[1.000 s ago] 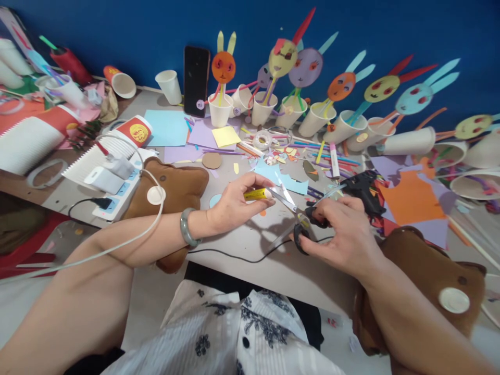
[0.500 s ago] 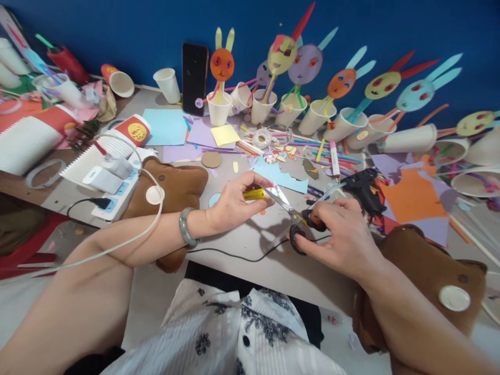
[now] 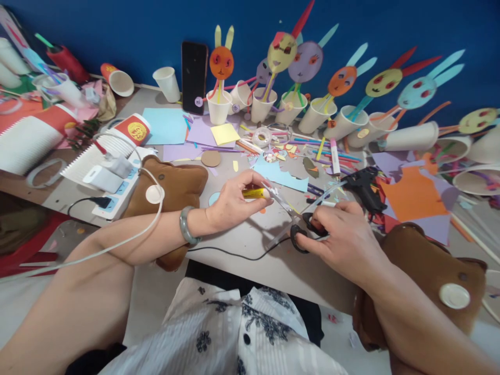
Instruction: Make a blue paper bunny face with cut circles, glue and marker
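My left hand [image 3: 234, 203] is pinched round a yellow marker-like stick [image 3: 253, 193] with small dark print. Its far end lies by the thumb and fingertips. Scissors [image 3: 299, 237] with black handles are in my right hand [image 3: 339, 234], thumb and fingers through the loops. Their blades point up and left to the tips of my left fingers. A small pale piece shows beside the blades, too blurred to name. Behind the hands lies a cut light-blue paper [image 3: 281, 174], apart from them.
Paper cups with rabbit faces on sticks, such as an orange rabbit [image 3: 222, 62], line the wall. A black glue gun [image 3: 365, 187] lies right of my right hand. Brown pouches [image 3: 167, 182] flank my arms. A power strip [image 3: 117, 200] and white cable are at left.
The scissor blades have shifted a little against my left fingertips, and the handle loops sit slightly closer. The white piece by the blades shows less now. Both hands stay nearly in place.
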`<action>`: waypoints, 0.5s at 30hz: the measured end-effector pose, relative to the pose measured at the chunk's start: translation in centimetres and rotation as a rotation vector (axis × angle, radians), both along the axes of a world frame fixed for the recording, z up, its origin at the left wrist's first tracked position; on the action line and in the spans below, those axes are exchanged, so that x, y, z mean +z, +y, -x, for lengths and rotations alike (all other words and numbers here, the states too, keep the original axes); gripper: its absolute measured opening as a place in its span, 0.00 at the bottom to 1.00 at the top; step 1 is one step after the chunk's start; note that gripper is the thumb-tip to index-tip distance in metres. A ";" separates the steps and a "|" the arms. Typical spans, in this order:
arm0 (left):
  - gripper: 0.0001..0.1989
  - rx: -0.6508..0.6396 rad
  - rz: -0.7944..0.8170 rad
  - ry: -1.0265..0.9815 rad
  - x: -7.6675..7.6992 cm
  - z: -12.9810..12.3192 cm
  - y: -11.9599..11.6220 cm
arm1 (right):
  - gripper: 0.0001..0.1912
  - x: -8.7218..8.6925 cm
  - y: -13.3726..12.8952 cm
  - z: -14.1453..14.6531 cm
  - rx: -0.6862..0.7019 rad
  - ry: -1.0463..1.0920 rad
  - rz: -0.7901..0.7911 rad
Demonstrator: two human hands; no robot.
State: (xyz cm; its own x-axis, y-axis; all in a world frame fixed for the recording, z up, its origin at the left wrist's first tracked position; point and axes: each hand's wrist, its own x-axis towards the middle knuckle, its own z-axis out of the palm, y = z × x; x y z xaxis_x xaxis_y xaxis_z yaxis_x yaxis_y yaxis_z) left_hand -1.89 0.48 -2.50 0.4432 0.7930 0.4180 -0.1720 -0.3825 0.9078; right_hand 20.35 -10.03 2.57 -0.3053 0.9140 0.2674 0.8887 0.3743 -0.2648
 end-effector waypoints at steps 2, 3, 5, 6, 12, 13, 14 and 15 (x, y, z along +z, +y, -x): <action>0.17 0.006 0.005 0.005 0.0 0.0 0.0 | 0.20 -0.1 -0.1 -0.1 -0.001 -0.002 0.002; 0.17 0.009 0.007 0.012 0.1 0.0 0.0 | 0.20 -0.2 -0.1 -0.2 0.001 -0.001 -0.004; 0.18 0.011 0.009 0.023 0.2 0.1 0.0 | 0.19 -0.2 -0.1 -0.2 0.015 0.010 -0.031; 0.19 0.011 0.008 0.025 0.4 0.1 0.1 | 0.19 -0.2 0.0 -0.3 0.025 0.017 -0.046; 0.19 -0.008 0.001 0.011 0.9 0.3 -0.1 | 0.17 0.0 0.3 -0.4 -0.044 0.112 -0.176; 0.18 -0.012 -0.004 0.005 0.9 0.3 -0.1 | 0.17 0.0 0.3 -0.4 -0.057 0.125 -0.183; 0.18 -0.016 -0.007 0.004 0.9 0.3 -0.1 | 0.17 0.0 0.4 -0.5 -0.058 0.129 -0.180; 0.17 -0.019 -0.010 0.006 0.9 0.4 -0.1 | 0.18 -0.1 0.4 -0.5 -0.046 0.124 -0.173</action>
